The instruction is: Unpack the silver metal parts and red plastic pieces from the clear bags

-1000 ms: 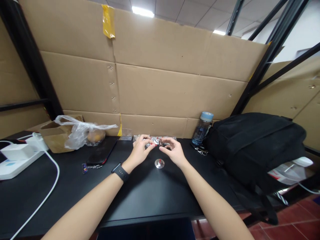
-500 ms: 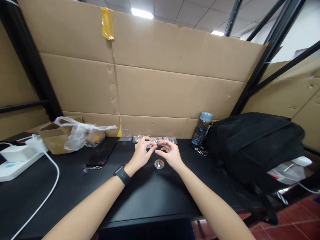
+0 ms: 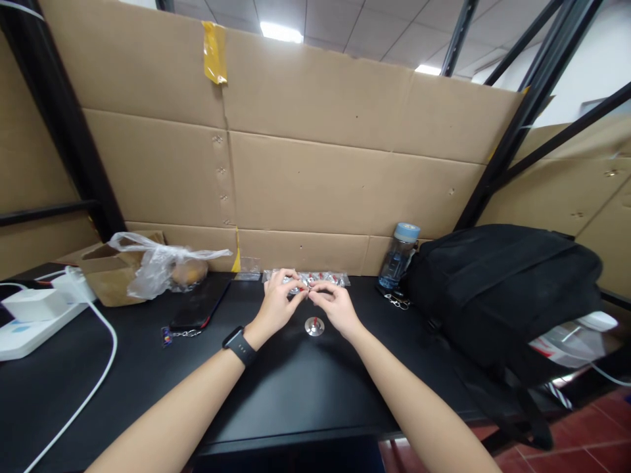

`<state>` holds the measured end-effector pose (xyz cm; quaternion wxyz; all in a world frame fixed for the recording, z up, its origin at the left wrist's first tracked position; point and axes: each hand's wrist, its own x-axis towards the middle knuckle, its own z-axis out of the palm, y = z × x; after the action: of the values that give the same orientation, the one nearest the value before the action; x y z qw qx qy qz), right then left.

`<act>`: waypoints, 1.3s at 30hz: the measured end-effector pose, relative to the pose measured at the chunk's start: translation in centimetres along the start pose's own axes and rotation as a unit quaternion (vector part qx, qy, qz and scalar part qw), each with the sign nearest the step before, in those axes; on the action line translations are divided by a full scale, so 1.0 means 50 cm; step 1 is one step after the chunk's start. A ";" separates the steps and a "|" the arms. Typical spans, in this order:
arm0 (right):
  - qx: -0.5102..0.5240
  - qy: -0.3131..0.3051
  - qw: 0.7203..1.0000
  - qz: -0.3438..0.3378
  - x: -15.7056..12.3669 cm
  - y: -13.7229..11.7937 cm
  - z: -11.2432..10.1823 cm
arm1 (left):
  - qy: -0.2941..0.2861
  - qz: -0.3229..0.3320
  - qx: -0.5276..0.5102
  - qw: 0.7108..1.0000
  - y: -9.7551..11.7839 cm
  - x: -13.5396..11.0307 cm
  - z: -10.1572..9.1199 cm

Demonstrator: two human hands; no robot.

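My left hand, with a dark watch on its wrist, is closed in a pinch above the black table. Facing it, my right hand is pinched too, and the fingertips of both meet around something too small to make out. Just below them a round, shiny, clear or silvery disc with a red piece standing at its middle rests on the table. Behind the fingers lies a row of small clear packets with red bits inside, partly hidden by my hands.
A blue-capped bottle and a black backpack stand at the right. To the left are a phone, a plastic bag, a small cardboard box and a power strip. A cardboard wall closes the back.
The fingertips of both hands have drawn closer together, and my right fingers have tightened into a pinch. The disc stays where it was on the table.
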<state>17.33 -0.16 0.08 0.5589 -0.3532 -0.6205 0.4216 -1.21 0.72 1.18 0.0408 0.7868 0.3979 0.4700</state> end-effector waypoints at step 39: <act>-0.545 -0.102 0.832 0.019 0.022 -0.025 -0.153 | -0.161 0.025 0.083 0.983 -0.025 -0.012 0.006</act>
<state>24.83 1.31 1.82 0.2013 -0.5669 -0.7965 0.0597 -1.86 1.26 0.02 0.0275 0.8625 0.4041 0.3034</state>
